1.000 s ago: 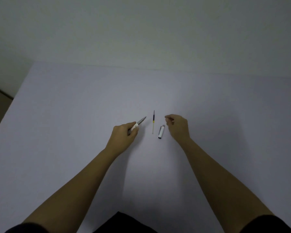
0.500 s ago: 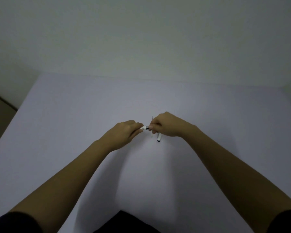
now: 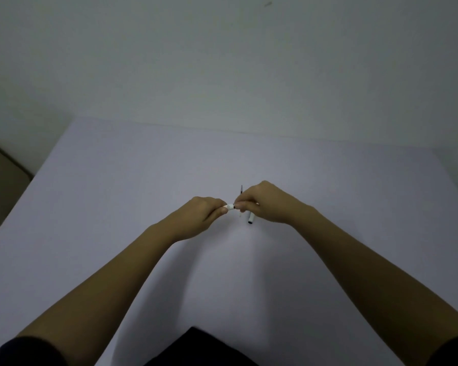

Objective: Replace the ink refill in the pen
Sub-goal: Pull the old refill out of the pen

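Note:
A white pen (image 3: 230, 206) is held between both hands above the middle of the pale table (image 3: 117, 196). My left hand (image 3: 202, 215) grips its barrel end and my right hand (image 3: 262, 202) is closed over its tip end; only a short white stretch shows between the fingers. A thin ink refill (image 3: 241, 190) lies on the table behind my right hand, mostly hidden by it. The white pen cap (image 3: 250, 217) lies on the table just below my right hand, its dark opening toward me.
A plain wall (image 3: 222, 62) rises right behind the table's far edge. At the left, the table edge drops to a brown floor (image 3: 3, 173). Dark clothing shows at the bottom of the view.
A second ago my left hand alone held the pen and my right hand rested near the cap. My right hand has since moved left and closed on the pen's tip end.

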The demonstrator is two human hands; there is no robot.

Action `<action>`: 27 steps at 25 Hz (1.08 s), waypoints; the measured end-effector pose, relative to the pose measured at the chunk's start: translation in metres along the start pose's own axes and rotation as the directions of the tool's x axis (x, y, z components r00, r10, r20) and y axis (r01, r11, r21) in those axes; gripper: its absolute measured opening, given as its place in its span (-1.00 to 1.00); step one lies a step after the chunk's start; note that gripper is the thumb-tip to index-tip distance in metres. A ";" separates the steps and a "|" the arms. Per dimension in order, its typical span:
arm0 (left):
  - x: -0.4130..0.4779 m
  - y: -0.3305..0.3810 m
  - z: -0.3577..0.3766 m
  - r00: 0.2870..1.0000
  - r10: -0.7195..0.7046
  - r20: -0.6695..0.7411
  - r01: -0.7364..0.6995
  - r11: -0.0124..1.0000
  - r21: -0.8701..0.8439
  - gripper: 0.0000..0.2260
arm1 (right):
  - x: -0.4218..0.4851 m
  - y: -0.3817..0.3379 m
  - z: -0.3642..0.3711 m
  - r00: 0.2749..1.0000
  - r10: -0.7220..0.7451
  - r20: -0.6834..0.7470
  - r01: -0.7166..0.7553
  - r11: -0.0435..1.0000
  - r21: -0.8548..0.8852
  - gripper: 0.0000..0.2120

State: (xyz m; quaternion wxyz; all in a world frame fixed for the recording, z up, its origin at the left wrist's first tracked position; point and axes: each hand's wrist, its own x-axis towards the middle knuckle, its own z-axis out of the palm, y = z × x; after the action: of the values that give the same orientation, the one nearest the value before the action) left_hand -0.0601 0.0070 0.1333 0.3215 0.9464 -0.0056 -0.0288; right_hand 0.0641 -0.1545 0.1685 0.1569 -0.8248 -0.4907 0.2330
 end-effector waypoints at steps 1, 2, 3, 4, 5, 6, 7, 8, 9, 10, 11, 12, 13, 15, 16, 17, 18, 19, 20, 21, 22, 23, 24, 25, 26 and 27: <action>-0.001 0.001 0.000 1.000 -0.002 -0.010 0.002 1.000 0.000 -0.70 | -0.001 -0.002 -0.002 0.999 -0.030 -0.036 0.030 1.000 -0.003 -0.83; -0.002 0.002 0.000 1.000 -0.007 -0.023 0.006 1.000 -0.003 -0.70 | -0.002 -0.003 -0.005 0.995 -0.060 -0.074 0.061 0.998 0.004 -0.86; -0.003 0.002 0.000 0.999 -0.006 -0.036 0.007 1.000 0.001 -0.70 | -0.003 -0.004 -0.006 0.993 -0.071 -0.098 0.073 0.997 0.018 -0.86; -0.004 0.003 0.000 0.999 -0.002 -0.046 0.002 1.000 0.011 -0.71 | -0.004 -0.003 -0.007 0.993 -0.060 -0.102 0.063 0.998 0.026 -0.84; -0.004 0.002 -0.001 0.999 0.004 -0.050 -0.003 1.000 0.021 -0.71 | -0.005 -0.003 -0.006 0.997 -0.025 -0.076 0.027 0.999 0.024 -0.81; -0.005 0.002 -0.001 0.999 0.009 -0.046 -0.008 0.999 0.031 -0.71 | -0.005 -0.002 -0.004 0.999 0.013 -0.036 -0.012 1.000 0.012 -0.76; -0.006 0.002 -0.001 0.999 0.017 -0.034 -0.015 0.999 0.043 -0.71 | -0.006 -0.001 -0.003 1.000 0.031 -0.007 -0.031 1.000 -0.001 -0.73; -0.006 0.002 -0.001 0.999 0.025 -0.019 -0.024 0.998 0.055 -0.71 | -0.007 0.000 -0.003 1.000 0.024 -0.003 -0.024 1.000 -0.007 -0.75; -0.007 0.003 0.000 0.999 0.031 -0.012 -0.030 0.998 0.057 -0.71 | -0.009 -0.001 -0.004 1.000 0.007 -0.019 -0.007 1.000 -0.003 -0.80; -0.007 0.003 0.001 0.999 0.032 -0.015 -0.031 0.998 0.052 -0.71 | -0.011 -0.001 -0.005 0.999 -0.019 -0.047 0.020 1.000 0.012 -0.86; -0.008 0.004 0.002 0.999 0.030 -0.025 -0.029 0.999 0.044 -0.72 | -0.013 -0.002 -0.006 0.996 -0.037 -0.076 0.040 0.999 0.033 -0.88; -0.009 0.005 0.003 0.999 0.030 -0.037 -0.028 0.999 0.037 -0.72 | -0.014 -0.002 -0.007 0.995 -0.036 -0.093 0.041 0.998 0.051 -0.87; -0.010 0.006 0.004 0.998 0.036 -0.047 -0.035 0.999 0.037 -0.73 | -0.015 -0.001 -0.007 0.997 -0.009 -0.080 0.014 0.998 0.063 -0.84; -0.011 0.005 0.003 0.997 0.060 -0.046 -0.057 0.996 0.062 -0.73 | -0.016 0.000 -0.005 0.999 0.051 -0.005 -0.050 0.996 0.069 -0.74; -0.010 0.005 0.002 0.997 0.070 -0.033 -0.068 0.995 0.078 -0.73 | -0.016 0.000 -0.004 0.999 0.051 0.007 -0.051 0.997 0.060 -0.74; -0.009 0.006 0.002 0.997 0.074 -0.019 -0.072 0.994 0.086 -0.72 | -0.016 0.001 -0.004 0.999 0.036 -0.008 -0.036 0.998 0.050 -0.77; -0.007 0.007 0.002 0.997 0.071 -0.013 -0.069 0.994 0.082 -0.72 | -0.016 0.001 -0.005 0.999 0.014 -0.043 -0.011 0.998 0.054 -0.82; -0.006 0.009 0.001 0.998 0.065 -0.018 -0.063 0.995 0.071 -0.72 | -0.016 0.001 -0.007 0.996 -0.006 -0.087 0.013 0.997 0.076 -0.84; -0.005 0.010 0.000 0.998 0.061 -0.030 -0.059 0.996 0.063 -0.72 | -0.017 0.002 -0.007 0.992 -0.012 -0.123 0.026 0.994 0.107 -0.82; -0.004 0.011 -0.001 0.997 0.065 -0.045 -0.062 0.996 0.062 -0.72 | -0.017 0.001 -0.008 0.992 0.008 -0.126 0.009 0.991 0.134 -0.80; -0.004 0.011 -0.002 0.995 0.076 -0.059 -0.071 0.995 0.071 -0.73 | -0.017 0.001 -0.008 0.995 0.046 -0.089 -0.032 0.987 0.156 -0.79; -0.005 0.010 -0.003 0.994 0.089 -0.065 -0.083 0.993 0.087 -0.73 | -0.016 0.001 -0.008 0.996 0.091 -0.025 -0.085 0.981 0.173 -0.75; -0.005 0.010 -0.003 0.993 0.099 -0.062 -0.092 0.990 0.103 -0.73 | -0.016 0.002 -0.007 0.992 0.122 0.032 -0.126 0.974 0.190 -0.71; -0.006 0.009 -0.004 0.993 0.105 -0.053 -0.098 0.989 0.113 -0.73 | -0.015 0.003 -0.007 0.990 0.128 0.059 -0.137 0.971 0.195 -0.71; -0.006 0.009 -0.003 0.993 0.106 -0.046 -0.100 0.989 0.111 -0.73 | -0.016 0.003 -0.008 0.992 0.113 0.048 -0.120 0.974 0.190 -0.76; -0.006 0.010 -0.003 0.994 0.102 -0.045 -0.097 0.990 0.101 -0.73 | -0.016 0.003 -0.008 0.996 0.084 0.002 -0.083 0.979 0.188 -0.83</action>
State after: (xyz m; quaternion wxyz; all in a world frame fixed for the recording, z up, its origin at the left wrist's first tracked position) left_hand -0.0656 0.0010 0.1417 0.2756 0.9601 -0.0462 0.0115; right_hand 0.0640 -0.1700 0.1778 0.2256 -0.8268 -0.4311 0.2821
